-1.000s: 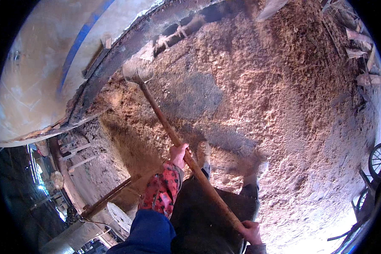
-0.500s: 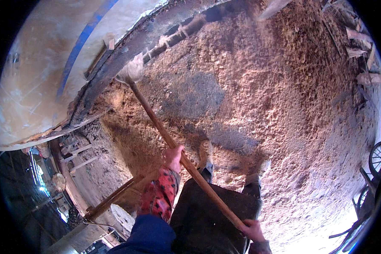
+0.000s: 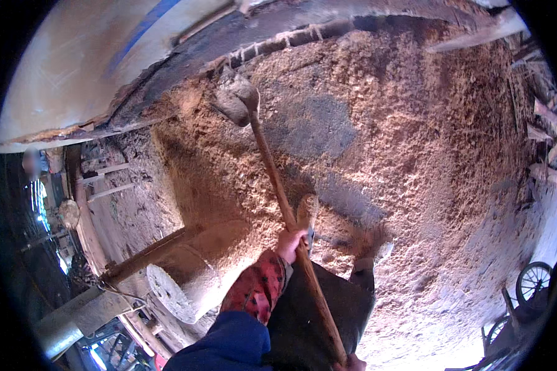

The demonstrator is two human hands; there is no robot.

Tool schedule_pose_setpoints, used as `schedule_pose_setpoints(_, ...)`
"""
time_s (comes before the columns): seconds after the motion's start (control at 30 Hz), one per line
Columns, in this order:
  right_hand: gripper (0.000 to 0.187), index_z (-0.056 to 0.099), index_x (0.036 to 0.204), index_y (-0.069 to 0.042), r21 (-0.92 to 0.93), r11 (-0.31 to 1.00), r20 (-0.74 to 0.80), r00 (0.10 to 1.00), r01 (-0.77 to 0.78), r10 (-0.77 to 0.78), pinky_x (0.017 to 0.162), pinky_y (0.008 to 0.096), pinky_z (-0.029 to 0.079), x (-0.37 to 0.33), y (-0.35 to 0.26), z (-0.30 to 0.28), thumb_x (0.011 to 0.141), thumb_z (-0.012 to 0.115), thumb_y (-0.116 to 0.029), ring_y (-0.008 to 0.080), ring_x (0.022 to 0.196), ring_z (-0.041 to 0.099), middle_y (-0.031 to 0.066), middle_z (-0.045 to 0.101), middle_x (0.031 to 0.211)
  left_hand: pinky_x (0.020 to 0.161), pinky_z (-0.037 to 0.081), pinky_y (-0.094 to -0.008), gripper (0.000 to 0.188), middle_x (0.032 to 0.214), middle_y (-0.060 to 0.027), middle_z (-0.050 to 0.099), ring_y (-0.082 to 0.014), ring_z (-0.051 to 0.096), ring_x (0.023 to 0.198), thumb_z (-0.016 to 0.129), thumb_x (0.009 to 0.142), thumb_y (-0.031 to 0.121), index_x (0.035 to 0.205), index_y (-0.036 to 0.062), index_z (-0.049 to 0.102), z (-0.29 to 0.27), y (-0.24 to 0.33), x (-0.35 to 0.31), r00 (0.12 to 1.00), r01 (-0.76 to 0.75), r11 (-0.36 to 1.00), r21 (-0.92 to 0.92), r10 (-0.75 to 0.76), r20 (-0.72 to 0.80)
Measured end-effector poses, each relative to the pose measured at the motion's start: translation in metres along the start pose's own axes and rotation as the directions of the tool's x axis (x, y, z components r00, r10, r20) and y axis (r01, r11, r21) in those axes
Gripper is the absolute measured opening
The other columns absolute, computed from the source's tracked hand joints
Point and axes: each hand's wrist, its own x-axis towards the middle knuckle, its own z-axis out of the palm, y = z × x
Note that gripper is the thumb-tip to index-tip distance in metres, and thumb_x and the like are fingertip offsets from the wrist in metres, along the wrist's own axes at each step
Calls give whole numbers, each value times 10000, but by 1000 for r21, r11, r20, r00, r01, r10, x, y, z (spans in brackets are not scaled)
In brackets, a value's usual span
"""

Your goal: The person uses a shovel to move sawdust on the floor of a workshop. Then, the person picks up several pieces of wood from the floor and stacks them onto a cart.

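A long-handled shovel (image 3: pixel 270 164) slants across the middle, its wooden shaft running from near my body up to the far left. Its dusty grey blade (image 3: pixel 236 99) appears tilted on edge over the sawdust-like brown material, close to a dark ledge. My left hand (image 3: pixel 289 244) wraps round the middle of the shaft. At the lower edge, my right hand (image 3: pixel 353 363) grips the shaft's near end and is partly cut off. A red patterned cuff and blue sleeve cover my left arm. Whether anything lies on the blade is hard to tell.
Loose brown sawdust-like material (image 3: pixel 408 148) covers the ground round my feet. A large pale panel with a blue stripe (image 3: pixel 74 80) rises at the far left. A beam and a round disc (image 3: pixel 167 294) stand to my left. Spoked wheels (image 3: pixel 533 282) and wood pieces are at right.
The shovel's blade has turned and come nearer relative to the ledge. Its shaft stands steeper, and both hands have moved lower in view. My head view has shifted too.
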Motion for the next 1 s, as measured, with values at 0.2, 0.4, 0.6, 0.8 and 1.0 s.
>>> schedule_pose_setpoints(0.2, 290, 606, 804, -4, -80, 993, -148, 984, 88, -99, 586, 460, 478, -10, 16, 1, 817, 598, -294, 363, 658, 616, 204, 618, 719, 542, 410, -307, 123, 645, 12, 429, -132, 439, 545, 611, 829, 125, 801, 94, 495, 36, 44, -54, 914, 200, 925, -323, -57, 401)
schedule_pose_setpoints(0.4, 298, 607, 995, -14, 63, 938, 34, 939, 341, -344, 607, 420, 492, 43, -21, 40, 795, 608, -235, 339, 746, 645, 216, 637, 816, 515, 407, -312, 173, 633, -3, 440, -126, 450, 527, 585, 847, 159, 743, 95, 464, 0, 141, -40, 946, 91, 964, -249, -5, 324)
schedule_pose_setpoints(0.6, 357, 554, 999, -15, 137, 919, 89, 919, 370, -383, 664, 477, 484, 87, -123, 57, 747, 642, -253, 426, 810, 605, 232, 615, 761, 407, 424, -312, 186, 611, -4, 489, -130, 493, 471, 667, 801, 199, 770, 84, 523, -56, 197, 15, 973, -216, 976, -33, 212, -88)
schedule_pose_setpoints(0.8, 325, 543, 919, -4, 109, 936, 147, 926, 334, -347, 664, 468, 488, 83, -121, 52, 765, 638, -273, 406, 804, 617, 235, 613, 758, 387, 447, -326, 194, 588, -30, 510, -161, 524, 462, 657, 779, 175, 701, 61, 520, -62, 185, 12, 955, -245, 966, 79, 254, -152)
schedule_pose_setpoints(1.0, 356, 591, 970, 10, 13, 964, 173, 948, 267, -265, 697, 422, 505, 37, -88, 5, 752, 651, -264, 370, 859, 635, 236, 640, 816, 379, 464, -349, 186, 566, -66, 505, -190, 527, 440, 622, 781, 130, 682, 34, 497, -47, 117, -15, 959, -210, 974, 81, 221, -175)
